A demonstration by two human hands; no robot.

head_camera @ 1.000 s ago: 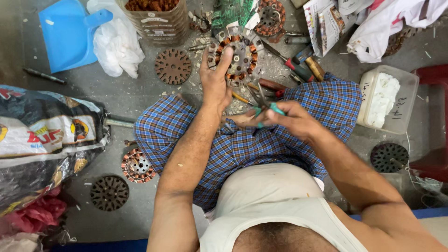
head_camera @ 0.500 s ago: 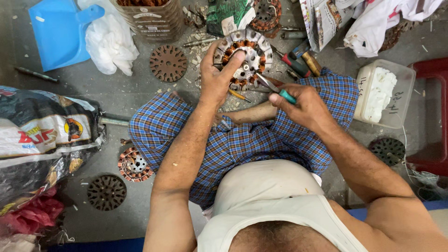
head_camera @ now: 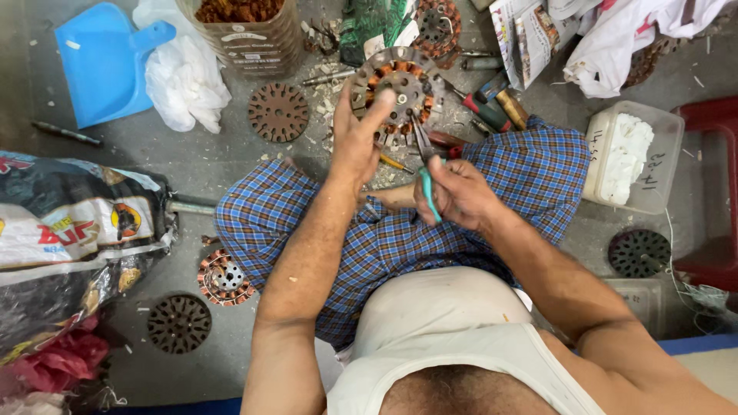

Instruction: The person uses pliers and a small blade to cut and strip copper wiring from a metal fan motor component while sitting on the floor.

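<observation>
Round copper-wound motor stator [head_camera: 400,86], on the floor ahead of the knees; left hand [head_camera: 360,142] clasps its near rim; right hand [head_camera: 453,192] clenches teal-handled pliers [head_camera: 425,165], jaws pointing forward at the windings

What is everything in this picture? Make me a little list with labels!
Place: grey floor, person sitting cross-legged
Left hand: steadies a round motor part with copper windings
Right hand: grips pliers with teal handles, tips at the part's lower edge
Lap: blue checked cloth
Loose discs: brown slotted disc, dark disc, wound part
Top left: blue dustpan, white plastic bag
Right: white tub with white stuff, red stool
Left: printed sack
</observation>
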